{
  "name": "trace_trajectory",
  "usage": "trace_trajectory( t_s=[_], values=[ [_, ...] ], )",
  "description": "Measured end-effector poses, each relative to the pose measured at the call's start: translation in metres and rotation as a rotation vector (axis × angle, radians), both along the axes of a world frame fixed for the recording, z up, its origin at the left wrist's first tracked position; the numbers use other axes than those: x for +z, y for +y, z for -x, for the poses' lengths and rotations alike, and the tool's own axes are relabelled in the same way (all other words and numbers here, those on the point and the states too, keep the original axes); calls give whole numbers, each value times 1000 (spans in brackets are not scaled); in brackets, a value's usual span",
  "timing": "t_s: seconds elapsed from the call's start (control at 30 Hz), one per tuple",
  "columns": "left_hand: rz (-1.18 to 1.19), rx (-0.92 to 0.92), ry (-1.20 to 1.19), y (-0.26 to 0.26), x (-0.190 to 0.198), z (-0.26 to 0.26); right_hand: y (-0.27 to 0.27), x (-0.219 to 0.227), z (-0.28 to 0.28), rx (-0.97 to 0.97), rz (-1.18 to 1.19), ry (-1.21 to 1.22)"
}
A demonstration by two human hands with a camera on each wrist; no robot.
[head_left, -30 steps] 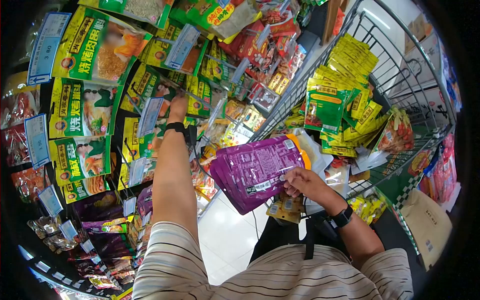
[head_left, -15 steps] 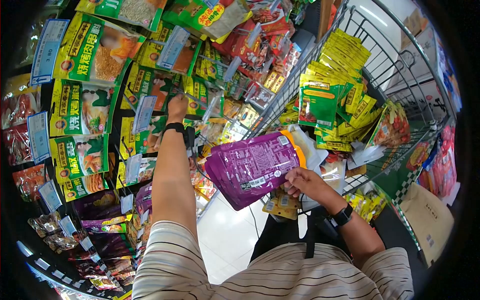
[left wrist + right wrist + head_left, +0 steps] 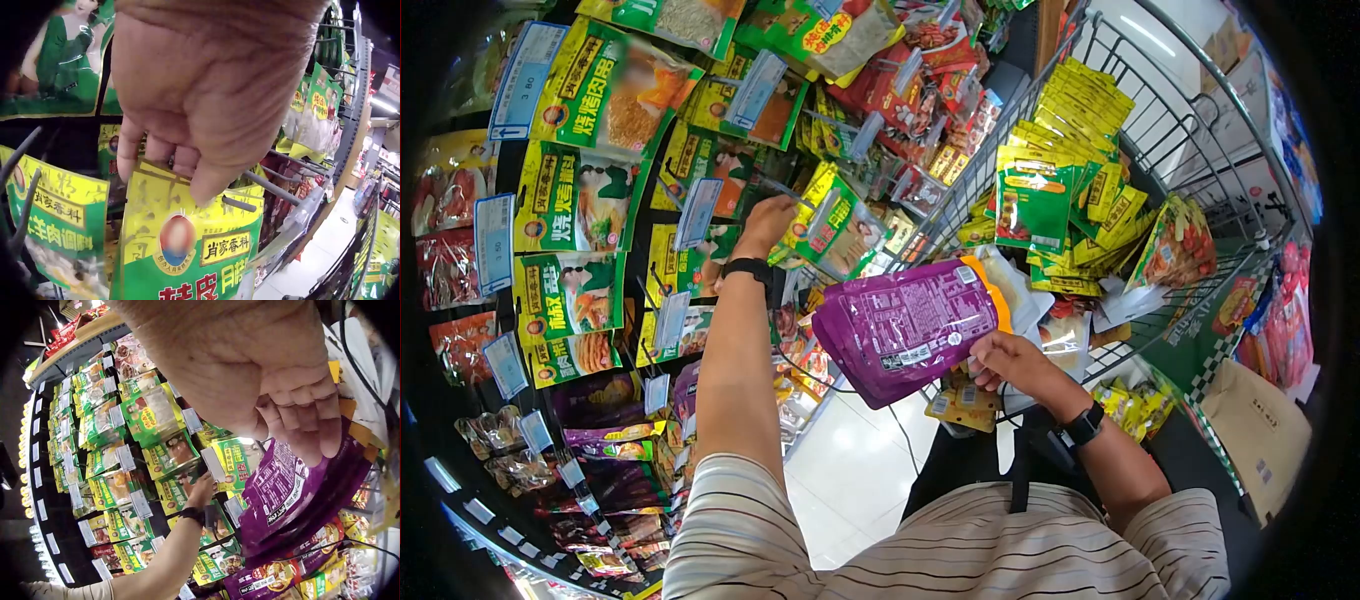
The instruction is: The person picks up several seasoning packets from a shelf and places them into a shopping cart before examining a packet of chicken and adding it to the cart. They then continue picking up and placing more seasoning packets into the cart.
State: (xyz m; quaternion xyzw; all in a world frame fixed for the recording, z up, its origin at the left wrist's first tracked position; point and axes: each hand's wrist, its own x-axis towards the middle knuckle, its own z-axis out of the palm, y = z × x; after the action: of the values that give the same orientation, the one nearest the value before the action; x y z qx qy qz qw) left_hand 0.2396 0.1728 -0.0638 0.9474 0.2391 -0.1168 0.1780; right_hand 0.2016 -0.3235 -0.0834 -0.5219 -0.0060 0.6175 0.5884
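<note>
My left hand (image 3: 768,228) pinches the top edge of a yellow-and-green seasoning packet (image 3: 836,222) at the rack. In the left wrist view the thumb lies on the front of that packet (image 3: 181,250), its fingers behind the top edge, close to a metal hook. Several purple pouches (image 3: 905,325) are fanned together in my right hand (image 3: 1010,365), gripped at their orange-edged end. The right wrist view shows the fingers of my right hand (image 3: 300,419) over the purple pouches (image 3: 281,487), and the left hand (image 3: 201,490) at the rack beyond.
A wire shopping cart (image 3: 1200,95) at the right holds stacked yellow packets (image 3: 1090,100) and a green packet (image 3: 1032,200). Hanging packets (image 3: 575,200) with blue-edged price tags (image 3: 495,243) fill the rack at left. A brown paper bag (image 3: 1255,435) is at the lower right; a thin cable hangs between the arms.
The left hand has moved slightly right and toward the body, and the yellow-and-green packet has swung out, tilted, from among the hanging ones. The right hand still grips the purple pouches, nearly unmoved.
</note>
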Motion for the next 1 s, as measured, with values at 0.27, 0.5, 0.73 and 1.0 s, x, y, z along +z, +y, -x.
trace_trajectory(
  t_s=[0.27, 0.5, 0.73, 1.0],
  values=[
    [124, -50, 71, -15, 15, 1, -4, 7, 4, 11, 0, -21],
    [141, -141, 38, -26, 11, 11, -5, 5, 7, 14, 1, -40],
    [61, -210, 169, -35, -1, 18, -8, 5, 10, 11, 16, -37],
    [108, -121, 149, -40, -3, 39, -10, 9, 15, 8, 7, -16]
  ],
)
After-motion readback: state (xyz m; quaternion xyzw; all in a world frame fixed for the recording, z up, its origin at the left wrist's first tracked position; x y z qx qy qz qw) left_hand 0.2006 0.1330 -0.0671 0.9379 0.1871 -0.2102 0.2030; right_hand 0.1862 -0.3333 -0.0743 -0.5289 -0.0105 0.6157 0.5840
